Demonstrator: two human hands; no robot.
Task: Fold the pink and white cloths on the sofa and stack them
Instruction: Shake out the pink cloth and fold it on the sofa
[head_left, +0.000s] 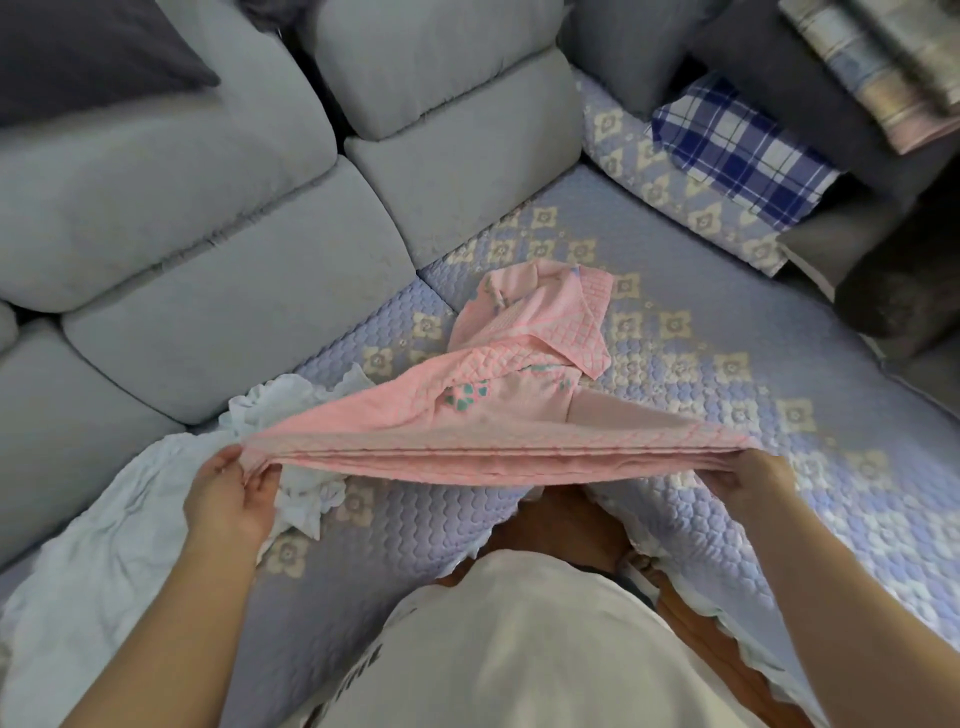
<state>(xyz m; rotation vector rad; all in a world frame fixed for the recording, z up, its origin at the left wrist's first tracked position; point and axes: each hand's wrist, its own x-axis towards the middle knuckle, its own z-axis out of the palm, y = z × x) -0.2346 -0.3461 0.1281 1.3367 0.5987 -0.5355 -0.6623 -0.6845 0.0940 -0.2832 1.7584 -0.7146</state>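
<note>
Stretching taut between the left hand (228, 493) and right hand (748, 480), the pink cloth (498, 415) has its near edge pinched shut in both sets of fingers; quilted sofa cover (701, 332) lies open beyond. White cloth (119, 535) lies crumpled under the left fingers.

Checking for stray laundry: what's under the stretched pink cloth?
Under the pink cloth, the white cloth pokes out left, resting on the quilted cover. Anything beneath its middle is hidden.
</note>
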